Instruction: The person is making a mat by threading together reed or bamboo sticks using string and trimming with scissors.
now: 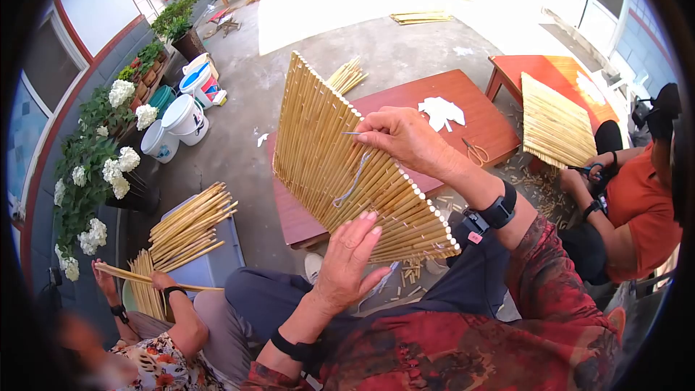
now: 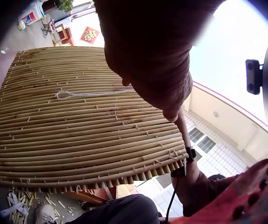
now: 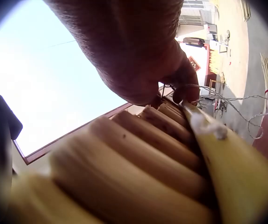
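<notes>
A mat of straw stalks (image 1: 311, 137), stitched together with white thread, stands tilted in front of me. My right hand (image 1: 413, 146) is at its upper edge, thumb and forefinger pinching a thin needle (image 1: 351, 133). A loop of thread (image 1: 355, 179) hangs from there down the mat's face; the left wrist view shows the thread (image 2: 92, 94) lying across the stalks. My left hand (image 1: 346, 264) rests on the lower part of the mat with its fingers extended. In the right wrist view, cut stalk ends (image 3: 143, 149) line the edge beside the right fingers.
Behind the mat stands a low red table (image 1: 463, 94) with white scraps (image 1: 440, 112) and scissors (image 1: 476, 153). At right a person in orange works on a second mat (image 1: 557, 119). At lower left another person handles stalks beside a blue tray (image 1: 224, 246). White buckets (image 1: 184, 117) stand at left.
</notes>
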A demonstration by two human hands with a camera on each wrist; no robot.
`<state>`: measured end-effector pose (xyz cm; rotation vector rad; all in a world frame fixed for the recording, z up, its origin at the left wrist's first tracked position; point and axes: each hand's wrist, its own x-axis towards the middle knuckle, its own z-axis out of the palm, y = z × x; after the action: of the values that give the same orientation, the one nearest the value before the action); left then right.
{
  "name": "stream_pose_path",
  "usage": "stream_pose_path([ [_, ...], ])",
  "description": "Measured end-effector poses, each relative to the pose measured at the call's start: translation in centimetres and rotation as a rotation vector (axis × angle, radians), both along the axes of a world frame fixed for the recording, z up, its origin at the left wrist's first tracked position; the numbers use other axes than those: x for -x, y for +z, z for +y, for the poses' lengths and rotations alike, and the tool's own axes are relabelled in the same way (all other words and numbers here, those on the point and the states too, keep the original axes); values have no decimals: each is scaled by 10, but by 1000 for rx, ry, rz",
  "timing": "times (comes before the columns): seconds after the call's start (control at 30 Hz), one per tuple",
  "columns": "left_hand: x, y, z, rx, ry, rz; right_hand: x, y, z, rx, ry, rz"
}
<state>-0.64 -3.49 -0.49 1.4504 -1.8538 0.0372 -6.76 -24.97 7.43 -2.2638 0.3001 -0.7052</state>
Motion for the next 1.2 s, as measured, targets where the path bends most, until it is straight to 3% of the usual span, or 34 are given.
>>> stream_pose_path([
  [0.03,-4,6,4,9,-6,-2,8,12,6,65,29,50],
  [0.1,-14,23,8,199,287,-112,21,20,19,110,34,18],
  [0.17,-21,49,7,248,410,-106,35,16,35,253,75,26],
  [0.3,-36,77,6,207,453,-244,58,4,68,337,146,13],
  [0.37,-38,81,5,82,388,-407,64,-2,83,381,149,-2],
  [0.5,-42,84,4,0,287,-507,70,-1,99,389,151,31],
  [0.6,-46,81,8,71,274,-493,69,2,96,199,229,-57],
  [0.67,-47,80,15,72,249,-502,72,9,99,-468,262,78],
  [0.77,-42,85,28,14,193,-512,63,-9,82,-499,198,-75],
  [0.97,-32,83,37,10,296,-541,67,-37,113,-366,249,59],
  [1.2,-23,84,44,-9,144,-460,66,-55,117,-827,195,195],
])
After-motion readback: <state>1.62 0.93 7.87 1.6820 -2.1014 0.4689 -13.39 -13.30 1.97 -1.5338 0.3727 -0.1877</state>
